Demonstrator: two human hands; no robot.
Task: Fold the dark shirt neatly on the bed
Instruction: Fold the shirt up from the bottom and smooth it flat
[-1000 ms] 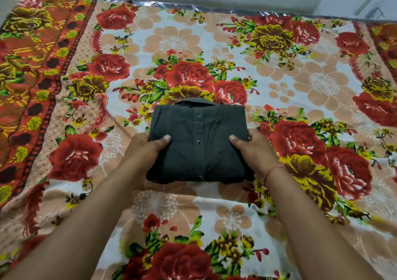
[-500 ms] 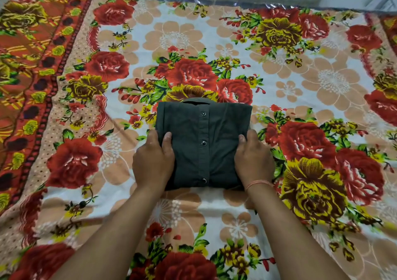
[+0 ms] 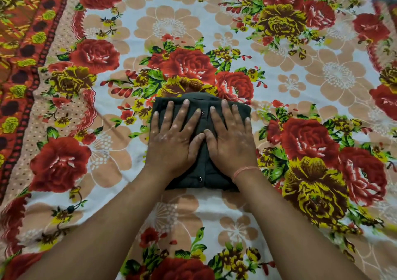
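Flowered bedsheet (image 3: 300, 82) under everything, the left grip (image 3: 174, 138) and right grip (image 3: 231, 138) lie open, fingers straight and spread, palms pressing the folded dark shirt (image 3: 209, 172), thumbs touching over its button strip. Half a second ago they flanked its sides at 9 and 3 o'clock; now they sit on top. Folding looks done, with only flattening left. The shirt rests mid-bed.

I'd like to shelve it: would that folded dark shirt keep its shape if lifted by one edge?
Probably not: the dark shirt is soft cloth in layers, so it would likely flop open. The left hand and right hand press flat on it, hinting it puffs up. Pushed across the floral bedsheet, it should slide, not roll.
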